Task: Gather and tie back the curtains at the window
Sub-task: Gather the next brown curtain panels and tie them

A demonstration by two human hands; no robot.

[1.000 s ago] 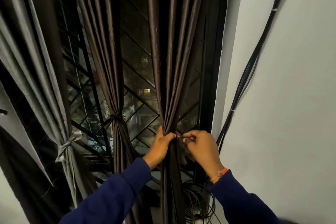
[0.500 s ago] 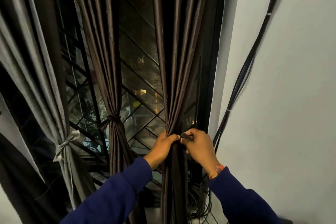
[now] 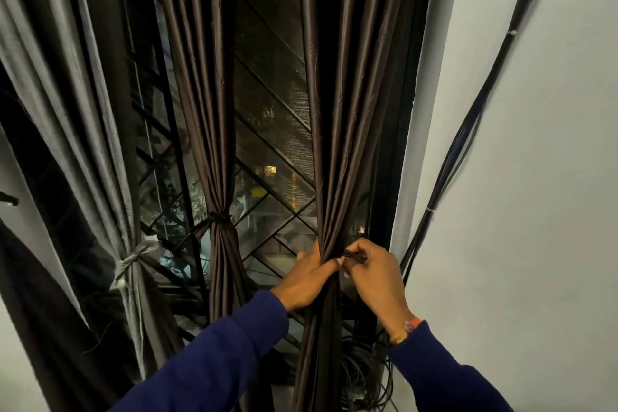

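Curtain [image 3: 337, 144] bunched in both hands [image 3: 337, 273]; tie [image 3: 351, 255] mostly hidden.

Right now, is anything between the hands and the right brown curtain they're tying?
Nothing visible. The left hand grips the gathered right brown curtain directly, and the right hand pinches a dark tie strip against it.

Tight squeeze on the right, more room in the middle

The right brown curtain [image 3: 337, 144] sits just beside the wall [image 3: 518, 177], with black cables [image 3: 468, 124] and a cable coil [image 3: 364, 375] crowding that side. Between it and the tied middle curtain [image 3: 214, 144] there's open space, backed by the window grille [image 3: 274, 150].
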